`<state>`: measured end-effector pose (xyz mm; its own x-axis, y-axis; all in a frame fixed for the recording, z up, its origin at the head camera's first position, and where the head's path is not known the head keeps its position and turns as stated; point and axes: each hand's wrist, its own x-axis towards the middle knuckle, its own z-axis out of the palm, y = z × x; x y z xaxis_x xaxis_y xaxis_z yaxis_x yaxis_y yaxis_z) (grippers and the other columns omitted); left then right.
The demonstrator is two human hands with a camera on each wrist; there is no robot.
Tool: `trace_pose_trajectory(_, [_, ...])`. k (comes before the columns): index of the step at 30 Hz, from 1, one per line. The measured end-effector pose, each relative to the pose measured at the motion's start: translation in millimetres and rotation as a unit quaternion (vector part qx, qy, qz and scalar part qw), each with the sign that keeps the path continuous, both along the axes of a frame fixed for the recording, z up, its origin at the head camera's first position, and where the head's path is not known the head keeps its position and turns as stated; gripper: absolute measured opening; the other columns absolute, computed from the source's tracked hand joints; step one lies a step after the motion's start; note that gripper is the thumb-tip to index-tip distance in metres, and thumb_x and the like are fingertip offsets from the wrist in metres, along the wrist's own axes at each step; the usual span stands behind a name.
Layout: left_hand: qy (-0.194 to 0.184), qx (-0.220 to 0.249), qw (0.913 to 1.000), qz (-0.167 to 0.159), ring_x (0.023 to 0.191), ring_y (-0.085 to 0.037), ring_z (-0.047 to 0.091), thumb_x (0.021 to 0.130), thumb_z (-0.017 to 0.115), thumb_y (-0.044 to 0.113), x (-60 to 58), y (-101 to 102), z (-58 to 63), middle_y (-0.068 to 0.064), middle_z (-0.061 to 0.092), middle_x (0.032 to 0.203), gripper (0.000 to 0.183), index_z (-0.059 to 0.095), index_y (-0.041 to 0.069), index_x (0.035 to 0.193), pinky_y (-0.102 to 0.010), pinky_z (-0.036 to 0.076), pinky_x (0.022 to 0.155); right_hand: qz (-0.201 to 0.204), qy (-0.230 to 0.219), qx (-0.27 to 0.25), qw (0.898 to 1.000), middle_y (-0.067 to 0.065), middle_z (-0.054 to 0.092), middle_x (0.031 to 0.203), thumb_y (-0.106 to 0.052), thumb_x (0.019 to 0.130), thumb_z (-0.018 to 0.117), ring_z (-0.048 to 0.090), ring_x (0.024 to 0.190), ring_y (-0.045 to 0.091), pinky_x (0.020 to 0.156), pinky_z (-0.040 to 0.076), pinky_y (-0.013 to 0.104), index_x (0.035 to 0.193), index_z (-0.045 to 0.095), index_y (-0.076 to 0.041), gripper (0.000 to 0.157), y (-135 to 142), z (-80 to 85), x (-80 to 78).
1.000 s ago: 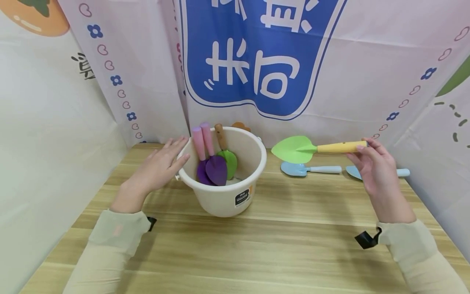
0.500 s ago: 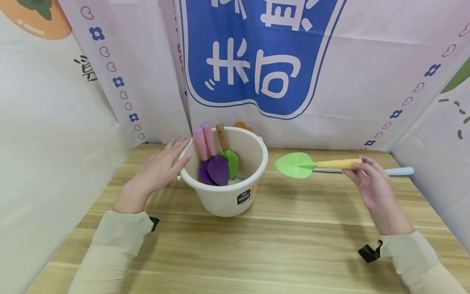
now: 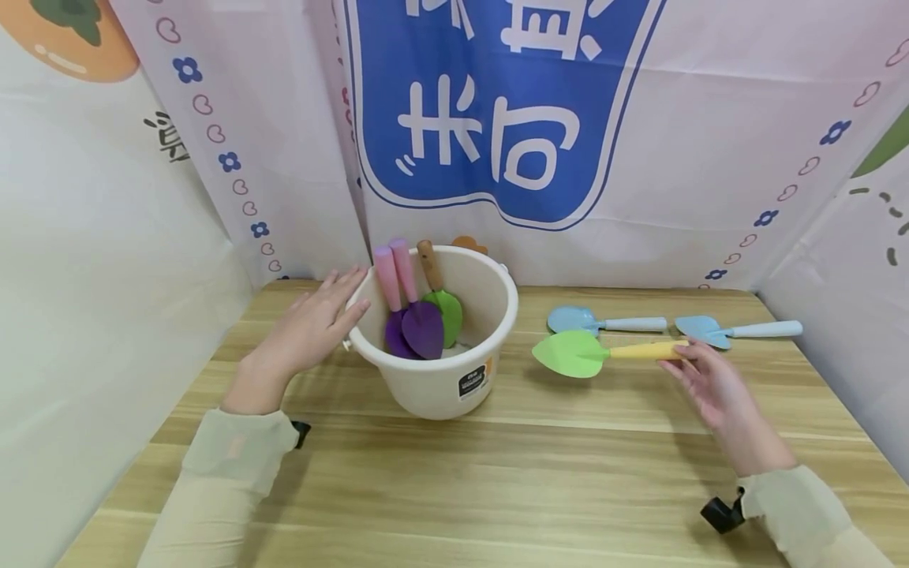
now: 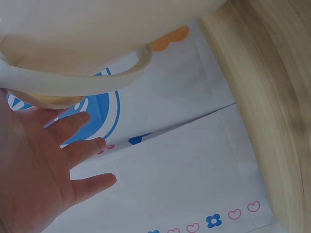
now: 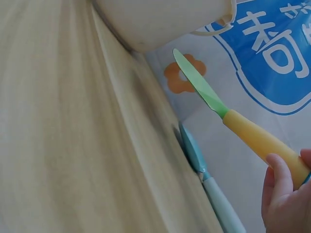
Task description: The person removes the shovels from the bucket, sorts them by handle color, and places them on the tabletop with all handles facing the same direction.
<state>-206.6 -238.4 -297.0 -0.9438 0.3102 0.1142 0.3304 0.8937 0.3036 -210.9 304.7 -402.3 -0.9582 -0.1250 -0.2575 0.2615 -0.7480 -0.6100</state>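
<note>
head view: left hand [image 3: 312, 330], fingers spread, against bucket [image 3: 426, 386]
right hand [image 3: 713, 386]: pinches yellow-handled trowel [image 3: 621, 352]
step: likely bucket loading
next move: should lift blade above rim

Bucket [image 3: 419, 390] on table [image 3: 568, 481], trowels [image 3: 423, 330] inside

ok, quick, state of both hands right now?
Left hand: open, fingers extended, at the rim of the white bucket.
Right hand: closed, holding the green trowel by its yellow handle.
</note>
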Motion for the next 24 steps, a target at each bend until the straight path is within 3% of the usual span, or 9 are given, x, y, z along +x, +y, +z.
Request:
trace_pose_trajectory(3, [0.002, 0.000, 1.0000, -0.001, 0.154, -0.044, 0.009, 0.111, 0.029, 0.048, -0.1, 0.4, -0.1, -0.013, 0.017, 0.169, 0.066, 0.018, 0.011, 0.165, -0.072, 0.013, 0.117, 0.008, -0.016, 0.005, 1.000, 0.005, 0.051, 0.119, 0.009, 0.102, 0.050, 0.068, 0.098, 0.021, 0.105, 0.046, 0.028, 0.154, 0.025, -0.022, 0.066, 1.7, -6.3, -0.5])
trace_pose_trajectory(6, [0.002, -0.001, 1.0000, -0.001, 0.154, -0.044, 0.009, 0.111, 0.028, 0.048, -0.2, 0.6, -0.2, -0.013, 0.017, 0.169, 0.066, 0.017, 0.011, 0.165, -0.072, 0.013, 0.117, 0.017, -0.022, 0.010, 1.000, 0.007, 0.057, 0.109, 0.008, 0.102, 0.050, 0.068, 0.097, 0.021, 0.105, 0.046, 0.028, 0.143, 0.034, -0.016, 0.050, 3.1, -11.7, -0.6])
trace_pose_trajectory(8, [0.001, -0.002, 1.0000, -0.001, 0.154, -0.044, 0.009, 0.111, 0.029, 0.048, -0.4, 0.7, -0.2, -0.013, 0.017, 0.169, 0.067, 0.017, 0.011, 0.165, -0.072, 0.013, 0.117, 0.025, -0.027, 0.012, 0.999, 0.008, 0.057, 0.108, 0.008, 0.103, 0.049, 0.067, 0.097, 0.021, 0.106, 0.046, 0.027, 0.150, 0.030, -0.019, 0.058, 2.8, -14.5, -0.4])
trace_pose_trajectory(11, [0.000, -0.001, 1.0000, 0.000, 0.153, -0.045, 0.009, 0.111, 0.029, 0.048, -0.4, 0.1, -0.4, -0.013, 0.017, 0.169, 0.067, 0.017, 0.010, 0.165, -0.072, 0.013, 0.116, 0.033, -0.041, 0.018, 0.998, 0.006, 0.055, 0.109, 0.006, 0.103, 0.049, 0.067, 0.096, 0.019, 0.106, 0.046, 0.027, 0.165, 0.003, -0.027, 0.084, -0.1, -17.8, -0.3])
trace_pose_trajectory(14, [0.000, 0.000, 1.0000, 0.000, 0.153, -0.045, 0.009, 0.111, 0.029, 0.048, -0.3, -0.6, -0.6, -0.013, 0.017, 0.169, 0.067, 0.017, 0.010, 0.165, -0.072, 0.013, 0.117, 0.041, -0.049, 0.040, 0.997, 0.004, 0.053, 0.110, 0.004, 0.104, 0.048, 0.066, 0.095, 0.017, 0.106, 0.045, 0.025, 0.163, -0.017, -0.022, 0.092, -4.2, -19.5, -0.3])
trace_pose_trajectory(24, [0.001, 0.002, 1.0000, 0.000, 0.153, -0.045, 0.010, 0.111, 0.030, 0.049, -1.0, -1.5, -1.1, -0.013, 0.018, 0.169, 0.067, 0.020, 0.009, 0.164, -0.074, 0.013, 0.116, 0.049, -0.066, 0.060, 0.995, 0.003, 0.054, 0.109, 0.001, 0.105, 0.044, 0.064, 0.096, 0.013, 0.109, 0.043, 0.027, 0.164, -0.014, -0.021, 0.085, -16.1, -25.3, 0.3])
